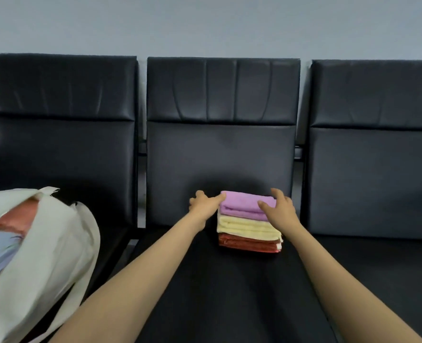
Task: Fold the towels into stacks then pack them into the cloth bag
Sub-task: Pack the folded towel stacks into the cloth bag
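A stack of three folded towels stands on the middle black seat: a purple towel point(244, 203) on top, a pale yellow towel point(247, 227) under it, a red towel point(248, 243) at the bottom. My left hand point(205, 203) touches the stack's left side at the purple towel, thumb reaching onto its top corner. My right hand point(280, 209) lies on the right side, thumb across the purple towel's top and fingers behind. An off-white cloth bag point(54, 246) lies on the left seat, its mouth showing folded towels inside, red and blue among them.
Three black padded chairs stand in a row against a grey wall. The middle seat point(217, 293) stretches toward me below the stack. The right seat point(378, 263) holds nothing. Narrow gaps with metal frame parts separate the chairs.
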A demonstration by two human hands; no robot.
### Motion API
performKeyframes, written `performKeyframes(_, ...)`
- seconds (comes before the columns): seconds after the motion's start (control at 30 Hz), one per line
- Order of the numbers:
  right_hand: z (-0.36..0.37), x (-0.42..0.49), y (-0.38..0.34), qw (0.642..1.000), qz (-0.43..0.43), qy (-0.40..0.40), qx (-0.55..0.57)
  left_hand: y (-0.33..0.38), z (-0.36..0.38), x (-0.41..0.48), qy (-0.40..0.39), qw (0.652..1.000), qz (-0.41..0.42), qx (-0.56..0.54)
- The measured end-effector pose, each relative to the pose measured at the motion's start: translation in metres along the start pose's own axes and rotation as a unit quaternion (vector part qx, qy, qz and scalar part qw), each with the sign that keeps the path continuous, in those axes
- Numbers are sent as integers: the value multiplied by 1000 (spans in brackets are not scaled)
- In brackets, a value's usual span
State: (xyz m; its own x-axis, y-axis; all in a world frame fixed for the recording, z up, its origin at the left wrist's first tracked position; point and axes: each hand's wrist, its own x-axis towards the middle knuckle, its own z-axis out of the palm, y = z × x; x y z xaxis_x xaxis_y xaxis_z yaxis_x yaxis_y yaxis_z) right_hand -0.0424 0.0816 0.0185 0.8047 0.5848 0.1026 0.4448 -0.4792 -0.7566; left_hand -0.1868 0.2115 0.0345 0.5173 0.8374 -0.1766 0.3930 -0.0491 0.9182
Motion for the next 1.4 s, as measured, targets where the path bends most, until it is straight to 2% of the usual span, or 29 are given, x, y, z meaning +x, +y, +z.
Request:
performKeyframes(0.07,6,11,17,992,95,4,81,-2,15,16,-24,996,-63,-66)
performKeyframes(0.17,14,27,31,964,189,-12,186,-6,29,41,-87,975,-114,-169)
performKeyframes(0.3,25,49,43,917,287,-59,271,-9,46,53,-123,963,-182,-157)
performKeyframes(0.43,32,62,55,919,299,-94,241,-27,56,64,-120,944,-262,-160)
performKeyframes(0.53,30,58,59,920,310,-114,213,-35,58,64,-122,942,-267,-164)
performKeyframes(0.73,31,28,66,900,330,-152,239,-53,42,41,-165,934,-282,-145)
performKeyframes(0.9,39,-9,55,881,335,-159,295,-75,7,6,-188,933,-264,-155)
performKeyframes(1.03,40,-50,5,848,322,-204,369,-78,-40,-27,-171,944,-176,-220)
performKeyframes(1.23,60,-97,-105,830,208,-323,404,-56,-170,-75,-112,962,-46,-244)
performKeyframes(1.4,110,-147,-193,823,134,-413,367,-79,-287,-123,-10,962,-7,-271)
